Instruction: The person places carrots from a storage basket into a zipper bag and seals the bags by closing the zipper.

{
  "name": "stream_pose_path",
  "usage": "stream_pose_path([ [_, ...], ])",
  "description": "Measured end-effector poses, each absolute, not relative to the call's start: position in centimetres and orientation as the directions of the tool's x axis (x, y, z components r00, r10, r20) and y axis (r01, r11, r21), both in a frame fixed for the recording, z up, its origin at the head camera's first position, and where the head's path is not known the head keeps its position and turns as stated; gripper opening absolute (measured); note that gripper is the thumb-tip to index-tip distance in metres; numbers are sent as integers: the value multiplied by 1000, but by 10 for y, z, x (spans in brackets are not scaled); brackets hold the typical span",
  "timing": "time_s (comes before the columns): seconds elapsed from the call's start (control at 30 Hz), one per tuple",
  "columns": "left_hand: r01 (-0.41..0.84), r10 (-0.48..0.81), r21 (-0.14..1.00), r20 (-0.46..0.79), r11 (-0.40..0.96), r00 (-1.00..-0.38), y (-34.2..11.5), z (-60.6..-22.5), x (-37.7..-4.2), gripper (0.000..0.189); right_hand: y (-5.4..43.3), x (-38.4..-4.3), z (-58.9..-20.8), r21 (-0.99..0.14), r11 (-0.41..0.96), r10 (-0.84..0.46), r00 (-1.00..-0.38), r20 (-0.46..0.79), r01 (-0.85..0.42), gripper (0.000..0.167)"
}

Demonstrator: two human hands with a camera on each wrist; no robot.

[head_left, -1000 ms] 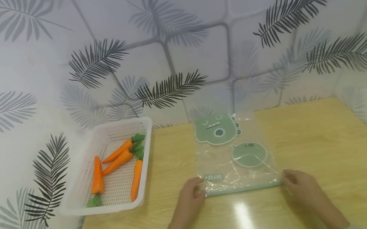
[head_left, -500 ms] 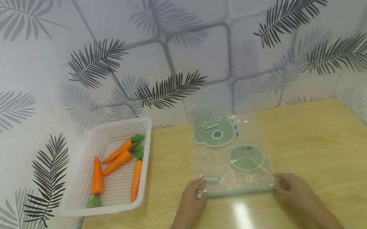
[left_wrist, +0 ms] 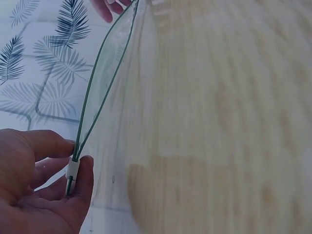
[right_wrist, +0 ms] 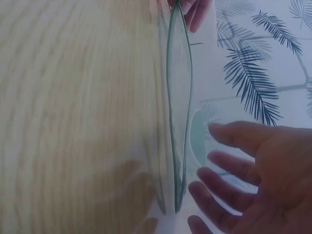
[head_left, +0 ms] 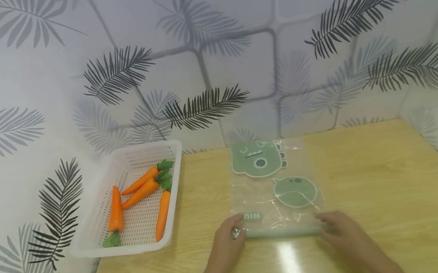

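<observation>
A clear plastic zip bag (head_left: 265, 199) with green cartoon prints lies on the table, its green-edged mouth toward me. At the mouth's left end my left hand (head_left: 225, 246) pinches the corner between thumb and fingers, around the white zip slider (left_wrist: 72, 170). My right hand (head_left: 348, 236) is by the right end of the mouth, fingers parted and slightly bent. In the right wrist view those fingers (right_wrist: 229, 168) are beside the bag's edge and grip nothing. Both wrist views show the two green zip strips (right_wrist: 179, 97) bowed apart in the middle, meeting at the ends.
To the left stands a white perforated plastic basket (head_left: 176, 196) holding several orange carrots (head_left: 115, 210) with green tops. The wooden table (head_left: 378, 167) meets a leaf-patterned wall covering (head_left: 233, 52) at the back and left.
The bag's mouth has shifted slightly left and toward me, and its right end has drawn in. My right hand has moved left and let go of the right corner; my left hand keeps its pinch.
</observation>
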State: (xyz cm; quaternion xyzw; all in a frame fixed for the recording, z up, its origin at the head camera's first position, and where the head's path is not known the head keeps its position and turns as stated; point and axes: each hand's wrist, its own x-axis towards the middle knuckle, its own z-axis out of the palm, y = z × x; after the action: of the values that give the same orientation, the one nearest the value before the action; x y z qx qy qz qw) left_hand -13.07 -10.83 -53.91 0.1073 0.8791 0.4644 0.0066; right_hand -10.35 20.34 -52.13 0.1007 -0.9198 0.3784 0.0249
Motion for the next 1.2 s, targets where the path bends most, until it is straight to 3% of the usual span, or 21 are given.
stream_pose_path([
  [0.37,150,242,893,48,425,-969,-108,-529,-125,43,173,-109,-531,-504,691,-368,-852,372,-518,38],
  [0.63,177,259,897,73,405,-963,-107,-532,-126,41,160,-115,-532,-554,703,-338,-895,291,-446,30],
  [0.9,176,258,900,74,400,-963,-108,-532,-125,44,155,-119,-537,-558,691,-363,-888,283,-460,11],
  [1.2,235,322,927,135,293,-937,-107,-537,-125,47,152,-119,-539,-513,740,-350,-900,261,-436,17],
])
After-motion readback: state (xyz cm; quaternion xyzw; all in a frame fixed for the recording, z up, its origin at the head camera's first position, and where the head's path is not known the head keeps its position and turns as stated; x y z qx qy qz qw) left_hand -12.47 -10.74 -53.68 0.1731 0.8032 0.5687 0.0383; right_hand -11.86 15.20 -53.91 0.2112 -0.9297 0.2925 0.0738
